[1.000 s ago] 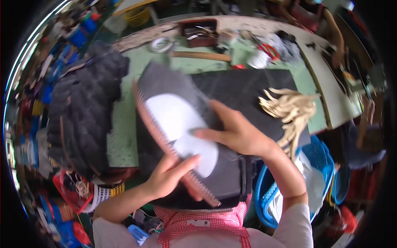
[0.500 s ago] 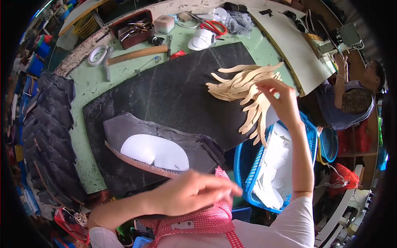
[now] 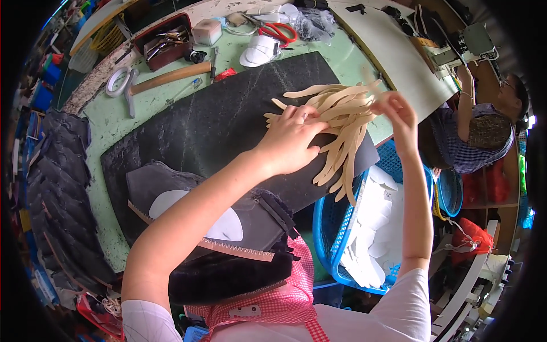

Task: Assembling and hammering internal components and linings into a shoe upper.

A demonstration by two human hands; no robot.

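- Two hands of mine are at the beige strips (image 3: 346, 117), right of centre in the frame.
- My left hand (image 3: 289, 141) lies over them, thumb and fingers apart.
- My right hand (image 3: 399, 109) blurs at their right edge; whether it grips one, I cannot tell.
- A dark panel (image 3: 152, 179) lies lower left.

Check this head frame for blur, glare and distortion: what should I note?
Head view: the right hand's fingers look motion-blurred, while the left hand is fairly sharp; head view: the white pieces in the basket look nearly blown out; head view: fisheye distortion bows the bench's far edge.
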